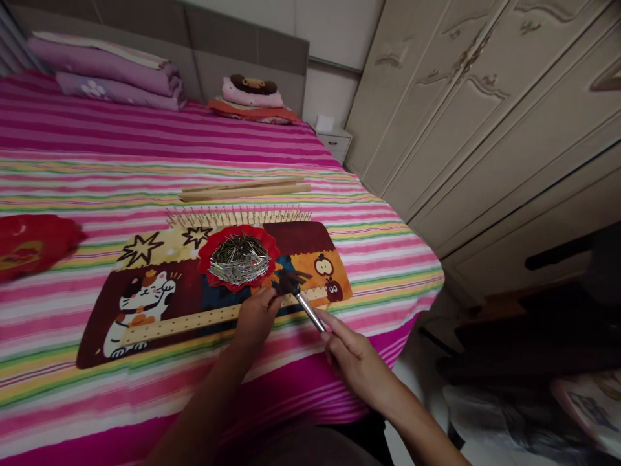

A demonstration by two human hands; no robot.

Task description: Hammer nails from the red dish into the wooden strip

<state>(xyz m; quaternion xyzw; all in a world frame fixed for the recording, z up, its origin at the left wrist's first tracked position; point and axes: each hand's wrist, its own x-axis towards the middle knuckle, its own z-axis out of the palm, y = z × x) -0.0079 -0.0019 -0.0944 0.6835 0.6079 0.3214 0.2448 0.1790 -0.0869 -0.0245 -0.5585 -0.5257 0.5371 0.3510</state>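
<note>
Clamps R hand (354,356) on hammer (309,312) & pinches L hand (257,316) by hammer's head (can't tell on what), over holed wood strip (194,321) on patterned mat (188,291), just this side of red scalloped bowl (206,260) heaped w/ loose nails (240,259), w/ red dish (46,236) farther L on bed (383,272).
</note>
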